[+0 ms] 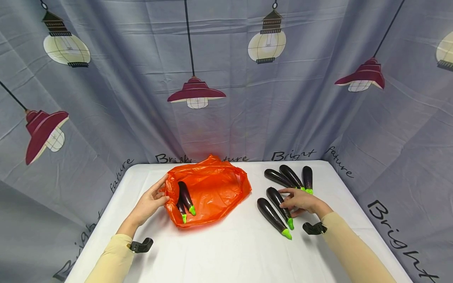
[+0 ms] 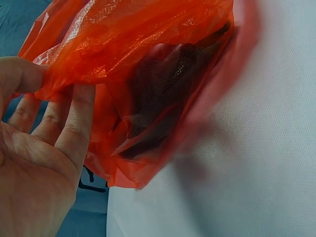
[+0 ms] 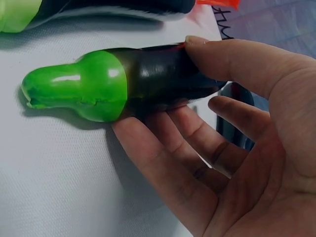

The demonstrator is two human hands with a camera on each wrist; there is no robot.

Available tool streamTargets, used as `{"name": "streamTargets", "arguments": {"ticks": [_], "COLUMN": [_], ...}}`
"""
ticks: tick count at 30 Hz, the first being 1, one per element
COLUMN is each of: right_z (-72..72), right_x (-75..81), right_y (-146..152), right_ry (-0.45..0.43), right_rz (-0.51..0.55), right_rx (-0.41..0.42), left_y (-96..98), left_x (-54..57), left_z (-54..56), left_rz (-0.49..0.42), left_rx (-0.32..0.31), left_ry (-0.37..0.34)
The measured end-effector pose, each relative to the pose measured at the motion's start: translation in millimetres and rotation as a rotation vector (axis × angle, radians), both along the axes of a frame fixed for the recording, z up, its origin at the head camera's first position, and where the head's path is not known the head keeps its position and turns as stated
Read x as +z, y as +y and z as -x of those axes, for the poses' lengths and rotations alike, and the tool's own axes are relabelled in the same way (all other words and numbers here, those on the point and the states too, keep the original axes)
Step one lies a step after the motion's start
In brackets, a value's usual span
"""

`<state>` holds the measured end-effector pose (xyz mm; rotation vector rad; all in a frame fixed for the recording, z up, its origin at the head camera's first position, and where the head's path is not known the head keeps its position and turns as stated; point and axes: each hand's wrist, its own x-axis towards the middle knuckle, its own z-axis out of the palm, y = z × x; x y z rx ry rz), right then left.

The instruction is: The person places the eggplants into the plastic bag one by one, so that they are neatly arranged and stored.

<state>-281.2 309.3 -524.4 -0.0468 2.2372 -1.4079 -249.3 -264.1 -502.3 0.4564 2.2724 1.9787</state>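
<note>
An orange plastic bag (image 1: 216, 196) lies with its mouth toward the head camera, and two eggplants (image 1: 186, 196) with green stem ends rest inside it. My left hand (image 1: 150, 204) pinches the bag's left edge between thumb and fingers; the left wrist view shows dark shapes through the film (image 2: 163, 94). On the right, my right hand (image 1: 301, 201) holds an eggplant (image 1: 277, 200) by its dark body, thumb on one side and fingers on the other. Its bright green stem end (image 3: 74, 89) sticks out past the fingers. Another eggplant (image 1: 270, 214) lies just left of it.
Behind the right hand, three more eggplants (image 1: 291, 175) lie near the back right of the white table (image 1: 212, 259). A grey curtain (image 1: 226, 129) printed with lamps hangs along the table's back and sides.
</note>
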Motion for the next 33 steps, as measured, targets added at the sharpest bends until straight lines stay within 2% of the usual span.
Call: {"name": "streamTargets", "arguments": {"ticks": [12,26,33], "right_z": [-1.3,5.5,7.9], "right_x": [1.3,6.8,9.1], "right_y": [-2,11,10], "right_ry": [0.013,0.045,0.01], "right_rz": [-0.024,0.127,0.195], "right_rx": [-0.011,-0.025,-0.062], "left_y": [-0.2,-0.3,-0.8], "left_x": [-1.5,-0.8,-0.9], "left_z": [-0.9,-1.0,-0.3], "left_rz": [0.011,0.014,0.006], "left_rx": [0.007,0.003,-0.001], "left_ry": [-0.007,-0.005,0.004]}}
